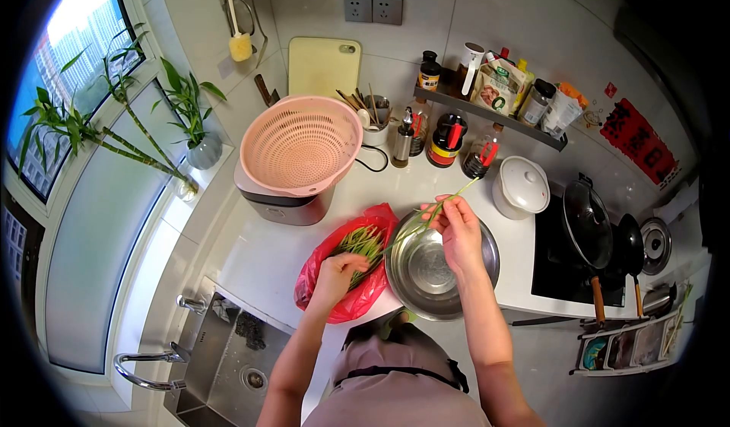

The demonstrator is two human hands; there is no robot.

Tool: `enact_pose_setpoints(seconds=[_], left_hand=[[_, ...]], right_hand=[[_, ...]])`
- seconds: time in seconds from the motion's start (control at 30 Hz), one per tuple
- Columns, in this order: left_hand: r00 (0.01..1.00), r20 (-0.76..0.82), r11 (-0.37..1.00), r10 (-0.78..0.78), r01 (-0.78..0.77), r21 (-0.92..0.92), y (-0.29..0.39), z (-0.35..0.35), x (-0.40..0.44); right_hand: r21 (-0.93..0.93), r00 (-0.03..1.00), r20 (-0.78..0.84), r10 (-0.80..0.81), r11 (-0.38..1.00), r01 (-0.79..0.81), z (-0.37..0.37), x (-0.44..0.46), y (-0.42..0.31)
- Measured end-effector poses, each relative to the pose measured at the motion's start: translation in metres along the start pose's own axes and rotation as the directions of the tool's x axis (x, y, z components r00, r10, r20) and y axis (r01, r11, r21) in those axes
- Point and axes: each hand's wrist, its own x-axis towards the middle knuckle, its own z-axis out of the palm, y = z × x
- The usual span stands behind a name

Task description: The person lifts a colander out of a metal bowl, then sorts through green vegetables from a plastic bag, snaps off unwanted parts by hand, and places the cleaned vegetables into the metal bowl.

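My right hand [458,228] is raised over a steel bowl [433,267], its fingers pinched on a long thin green stalk [407,234]. One tip pokes up past the fingers, and the stalk slants down to the left toward my other hand. My left hand [340,276] is closed at the stalk's lower end, over an open red plastic bag [357,305]. Inside that bag lies a bundle of similar green stalks [360,241], partly covered by my left hand. No stalks are visible in the bowl, whose right side is partly hidden by my right hand and forearm.
A pink colander [300,146] rests on a dark appliance [293,206] at the back left. The sink [228,358] lies at lower left. Bottles, a white lidded pot [522,187] and a hob [559,275] with a lidded pan [587,225] stand toward the right.
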Motion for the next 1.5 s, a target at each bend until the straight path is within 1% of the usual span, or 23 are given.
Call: enact_pose_setpoints(seconds=[0.03,0.1,0.13,0.17,0.2,0.27,0.37,0.4,0.43,0.47,0.5,0.57,0.63,0.7,0.73,0.77,0.83,0.87,1.0,1.1,1.23,1.33,1.5], left_hand=[[1.0,0.001,1.0,0.0,0.0,0.001,0.0,0.0,0.0],[0.999,-0.047,0.928,-0.011,0.028,0.371,-0.002,-0.002,-0.006],[0.996,0.085,0.836,-0.031,-0.021,0.549,-0.023,-0.005,-0.01],[0.972,0.169,0.621,-0.162,-0.033,0.783,-0.042,-0.003,-0.016],[0.948,0.232,0.439,-0.22,-0.116,0.891,-0.052,0.0,-0.024],[0.919,0.278,0.299,-0.278,-0.193,0.935,-0.071,0.003,-0.043],[0.888,0.297,0.27,-0.352,-0.208,0.94,-0.071,0.004,-0.059],[0.92,0.314,0.293,-0.234,-0.241,0.925,-0.07,0.004,-0.06],[0.919,0.32,0.296,-0.23,-0.248,0.923,-0.069,0.005,-0.058],[0.938,0.345,0.411,0.034,-0.328,0.851,-0.068,0.005,-0.056],[0.902,0.315,0.49,0.294,-0.426,0.761,-0.058,0.004,-0.053],[0.898,0.277,0.541,0.341,-0.429,0.723,-0.042,0.008,-0.05],[0.892,0.239,0.588,0.385,-0.436,0.682,-0.019,0.004,-0.044],[0.971,0.154,0.747,0.182,-0.239,0.62,0.01,-0.006,-0.035],[0.976,0.042,0.784,0.213,-0.196,0.589,0.029,-0.003,-0.032],[0.976,0.043,0.784,0.211,-0.196,0.589,0.05,0.001,-0.027],[0.917,-0.14,0.821,0.373,-0.256,0.511,0.089,0.01,-0.018],[0.884,-0.175,0.826,0.434,-0.312,0.47,0.098,0.016,-0.015],[0.797,-0.189,0.765,0.573,-0.439,0.471,0.117,0.032,-0.005],[0.814,-0.219,0.8,0.539,-0.413,0.435,0.112,0.041,0.0],[0.833,-0.245,0.832,0.497,-0.377,0.406,0.108,0.045,-0.005],[0.793,-0.273,0.803,0.545,-0.4,0.442,0.109,0.047,-0.006],[0.788,-0.193,0.727,0.585,-0.404,0.555,0.112,0.052,-0.003]], right_hand=[[-0.023,1.0,-0.019,-0.02,1.0,0.019,0.001,-0.001,-0.002],[-0.042,0.999,-0.035,-0.036,0.999,0.034,0.002,-0.003,-0.003],[-0.063,0.999,-0.025,-0.048,0.997,0.046,0.002,-0.003,-0.004],[-0.085,0.998,-0.017,-0.063,0.994,0.061,0.002,-0.003,-0.006],[-0.084,0.998,-0.017,-0.064,0.994,0.063,0.002,-0.004,-0.006],[-0.109,0.998,-0.019,-0.054,0.993,0.052,0.002,-0.004,-0.007],[-0.117,0.999,-0.006,-0.036,0.993,0.035,0.001,-0.006,-0.009],[-0.112,1.0,0.014,-0.027,0.993,0.029,-0.001,-0.006,-0.008],[-0.116,0.999,0.009,-0.031,0.993,0.032,-0.002,-0.006,-0.008],[-0.111,0.999,0.036,-0.014,0.994,0.018,-0.002,-0.006,-0.007],[-0.106,0.998,0.064,0.004,0.994,0.003,-0.002,-0.007,-0.007],[-0.104,0.996,0.086,-0.006,0.994,0.015,0.002,-0.01,-0.006],[-0.105,0.995,0.081,0.054,0.993,-0.045,0.009,-0.014,-0.009],[-0.11,0.994,0.087,0.073,0.992,-0.063,0.011,-0.016,-0.009],[-0.118,0.991,0.096,0.095,0.989,-0.084,0.013,-0.018,-0.008],[-0.117,0.991,0.094,0.096,0.989,-0.085,0.016,-0.02,-0.007],[-0.108,0.987,0.114,0.111,0.989,-0.099,0.023,-0.023,-0.003],[-0.091,0.984,0.133,0.122,0.99,-0.11,0.026,-0.024,-0.001],[-0.109,0.979,0.129,0.158,0.983,-0.145,0.029,-0.029,0.016],[-0.082,0.983,0.151,0.103,0.992,-0.092,0.028,-0.033,0.023],[-0.072,0.99,0.096,0.104,0.993,-0.097,0.031,-0.039,0.02],[-0.118,0.994,0.063,0.086,0.99,-0.078,0.025,-0.039,0.023],[-0.11,0.997,0.047,0.068,0.992,-0.063,0.026,-0.04,0.025]])
